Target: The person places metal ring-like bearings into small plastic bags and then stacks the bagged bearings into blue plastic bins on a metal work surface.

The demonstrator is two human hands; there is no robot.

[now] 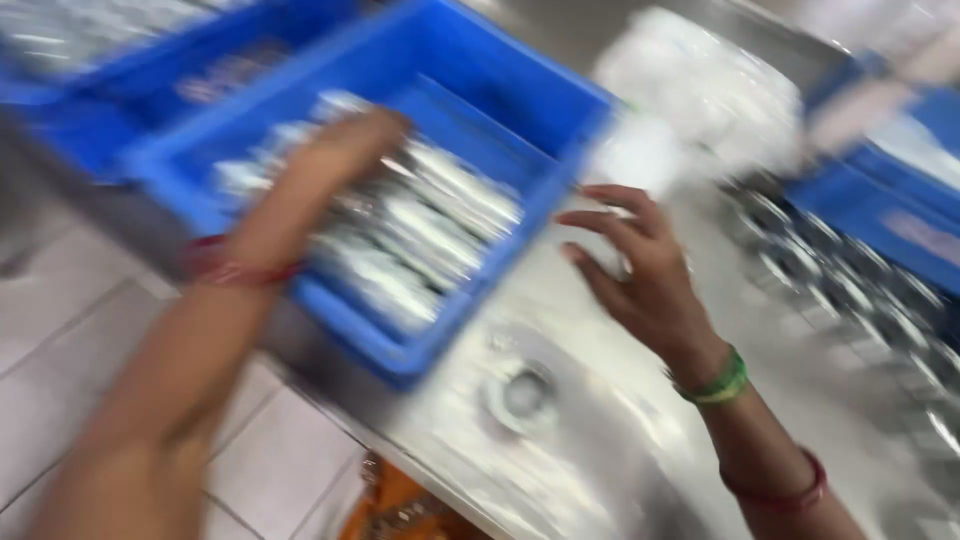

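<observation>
Left hand (335, 160) flat on shiny silver foil packets (420, 235) in blue plastic crate (560, 110); right hand (640, 265) open, empty, beside it. Probably light, crinkly, slippery; best pinched by edges.

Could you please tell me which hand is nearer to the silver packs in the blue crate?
Left. The left hand reaches into the blue crate over the silver packs; the right hand hovers outside it, above the steel counter.

Steel counter (640, 440) running from lower centre to the upper right of the frame, image blurred. A round drain fitting (522, 392) is set in its surface at lower centre. Resting on it: a blue crate (545, 130) at upper centre, a second blue crate (150, 90) at upper left, a white stack (710, 90) at upper right, and small shiny round containers (850, 290) at right.
</observation>
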